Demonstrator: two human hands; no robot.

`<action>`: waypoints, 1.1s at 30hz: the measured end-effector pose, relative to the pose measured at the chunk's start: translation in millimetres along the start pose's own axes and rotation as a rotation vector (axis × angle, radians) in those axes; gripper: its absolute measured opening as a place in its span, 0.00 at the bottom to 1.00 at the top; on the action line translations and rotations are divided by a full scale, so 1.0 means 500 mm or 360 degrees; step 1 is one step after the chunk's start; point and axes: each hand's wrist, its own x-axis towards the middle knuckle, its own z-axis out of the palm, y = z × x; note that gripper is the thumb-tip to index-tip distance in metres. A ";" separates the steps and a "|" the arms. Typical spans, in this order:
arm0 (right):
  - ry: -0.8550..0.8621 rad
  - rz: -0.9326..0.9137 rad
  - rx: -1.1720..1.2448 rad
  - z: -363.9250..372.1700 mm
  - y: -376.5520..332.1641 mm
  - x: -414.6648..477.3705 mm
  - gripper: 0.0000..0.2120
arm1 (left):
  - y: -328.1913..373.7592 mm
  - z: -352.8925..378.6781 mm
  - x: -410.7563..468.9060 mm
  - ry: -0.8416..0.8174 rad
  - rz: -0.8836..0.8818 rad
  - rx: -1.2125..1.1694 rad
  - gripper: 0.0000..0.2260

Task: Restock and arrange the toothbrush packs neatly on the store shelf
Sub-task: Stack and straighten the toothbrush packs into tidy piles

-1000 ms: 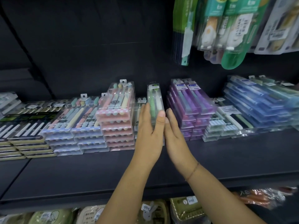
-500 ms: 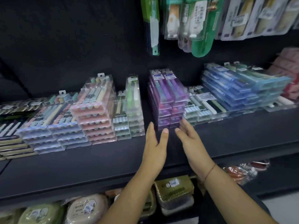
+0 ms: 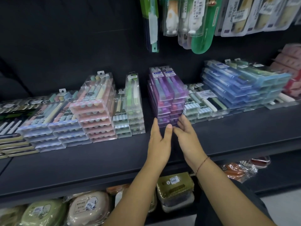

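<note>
Standing in two side-by-side columns near the middle of the dark shelf (image 3: 81, 160), the purple toothbrush packs (image 3: 167, 95) form a tall stack. At its front end, the left hand (image 3: 160, 141) and right hand (image 3: 187, 137) both lie open with fingers extended, the fingertips reaching the lowest packs and neither hand gripping anything. Just left of the purple stack is a green-and-white pack stack (image 3: 133, 103), then a pink stack (image 3: 96, 115). To the right lie striped packs (image 3: 193, 108) and a blue stack (image 3: 241, 85). Hanging packs (image 3: 187, 22) dangle above.
</note>
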 end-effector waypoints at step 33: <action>-0.0255 -0.0120 -0.0196 -0.033 -0.012 0.039 0.24 | 0.015 -0.003 -0.017 0.0117 -0.0089 -0.0065 0.32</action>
